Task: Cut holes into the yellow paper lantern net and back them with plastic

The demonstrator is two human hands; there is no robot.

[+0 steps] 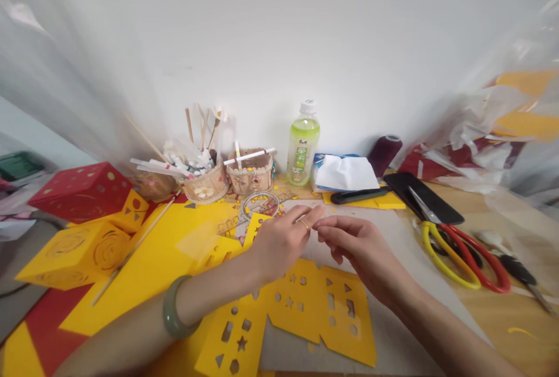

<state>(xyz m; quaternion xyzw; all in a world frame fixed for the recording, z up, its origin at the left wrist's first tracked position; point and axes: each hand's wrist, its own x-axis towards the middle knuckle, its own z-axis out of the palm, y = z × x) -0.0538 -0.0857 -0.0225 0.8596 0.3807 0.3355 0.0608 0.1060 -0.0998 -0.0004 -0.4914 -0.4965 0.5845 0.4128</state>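
Observation:
My left hand, with a ring on one finger and a green bangle at the wrist, is closed, its fingers curled in. My right hand is closed in a pinch, its fingertips close by the left ones. Whatever lies between the fingers is hidden or too small to make out. Below both hands lies a yellow card cutout with notched flaps and star, triangle, square and round holes. Part of it passes under my left forearm. A grey board lies beneath the card.
Yellow-and-red-handled scissors rest against a black phone on the right. A drink bottle stands behind, beside a decorated basket. A yellow paper box and a red box are at left. A thin stick crosses yellow sheets.

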